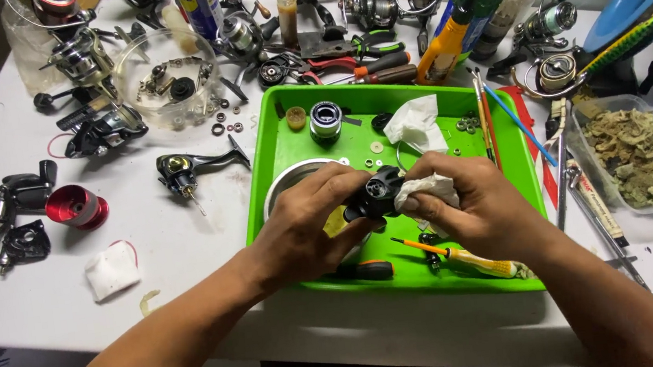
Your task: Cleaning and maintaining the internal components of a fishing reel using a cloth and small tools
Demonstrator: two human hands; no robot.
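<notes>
Black reel body (377, 194) between both hands' grip

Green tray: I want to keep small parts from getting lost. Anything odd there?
Yes: washers lie loose on the green tray floor, and more rings sit scattered on the table outside it.

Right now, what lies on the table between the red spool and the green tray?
In the head view, a black reel handle part lies on the white table between the red spool and the green tray.
</notes>
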